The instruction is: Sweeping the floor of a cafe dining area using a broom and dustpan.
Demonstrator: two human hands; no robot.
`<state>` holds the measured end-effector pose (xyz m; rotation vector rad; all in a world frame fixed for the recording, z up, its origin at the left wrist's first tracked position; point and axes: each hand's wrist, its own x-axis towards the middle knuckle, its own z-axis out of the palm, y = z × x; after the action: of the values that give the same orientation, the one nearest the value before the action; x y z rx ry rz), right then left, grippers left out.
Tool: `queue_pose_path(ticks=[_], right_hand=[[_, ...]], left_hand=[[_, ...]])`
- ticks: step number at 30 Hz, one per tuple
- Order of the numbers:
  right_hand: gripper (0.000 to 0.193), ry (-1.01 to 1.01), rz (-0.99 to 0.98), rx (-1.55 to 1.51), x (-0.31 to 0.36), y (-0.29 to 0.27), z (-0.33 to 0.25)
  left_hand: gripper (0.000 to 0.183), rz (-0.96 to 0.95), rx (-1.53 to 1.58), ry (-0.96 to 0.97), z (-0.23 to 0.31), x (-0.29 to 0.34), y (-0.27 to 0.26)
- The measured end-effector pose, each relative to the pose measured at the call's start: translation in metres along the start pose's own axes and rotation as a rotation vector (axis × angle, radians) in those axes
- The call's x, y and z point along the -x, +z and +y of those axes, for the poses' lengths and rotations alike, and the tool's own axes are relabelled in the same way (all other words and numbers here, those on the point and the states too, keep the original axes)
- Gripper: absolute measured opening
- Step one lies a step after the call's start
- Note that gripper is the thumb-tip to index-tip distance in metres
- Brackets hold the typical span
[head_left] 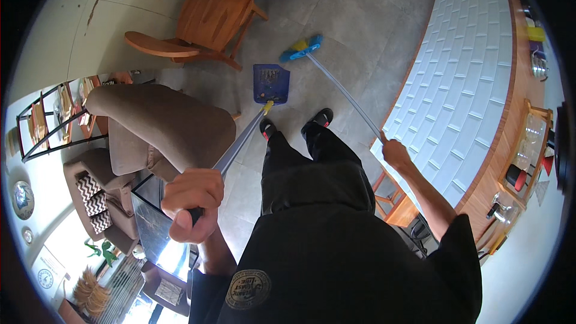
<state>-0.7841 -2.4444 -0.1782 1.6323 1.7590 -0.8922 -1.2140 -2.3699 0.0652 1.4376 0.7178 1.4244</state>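
Note:
My left hand [193, 201] is wrapped round the black grip of a long-handled dustpan. Its blue pan [271, 96] lies on the grey floor ahead of my feet, joined to the grey handle [243, 139] by a yellow socket. Some dark debris shows in the pan. My right hand [396, 153] is closed round the handle of a broom [343, 92], whose pale shaft slants forward and left. The broom's blue and yellow head [302, 47] touches the floor beyond the pan and to its right, apart from it.
A wooden chair [210, 18] stands ahead on the left, with a brown sofa [162, 120] nearer. Along my right runs a counter with a white tiled front [459, 72] and wooden top [521, 78]. A wooden stool [401, 210] sits beside my right leg. Grey tiled floor [366, 6] stretches ahead.

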Motion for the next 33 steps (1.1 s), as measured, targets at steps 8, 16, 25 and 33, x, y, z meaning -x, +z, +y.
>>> queue_pose_path(ticks=[8, 16, 25, 33], right_hand=[[0.06, -0.08, 0.271, -0.097, -0.027, 0.003, -0.056], [0.059, 0.034, 0.14, -0.014, -0.008, 0.051, -0.082], [0.041, 0.245, 0.234, -0.623, 0.122, 0.014, -0.141], [0.019, 0.246, 0.471, -0.244, -0.017, -0.016, -0.105]], left_hand=[[0.056, -0.032, 0.01, -0.049, -0.002, 0.019, -0.037], [0.059, -0.074, 0.074, -0.095, -0.005, 0.038, -0.073], [0.058, -0.257, 0.112, -0.107, -0.03, 0.048, -0.094], [0.054, -0.343, 0.127, -0.13, -0.052, 0.047, -0.085]])
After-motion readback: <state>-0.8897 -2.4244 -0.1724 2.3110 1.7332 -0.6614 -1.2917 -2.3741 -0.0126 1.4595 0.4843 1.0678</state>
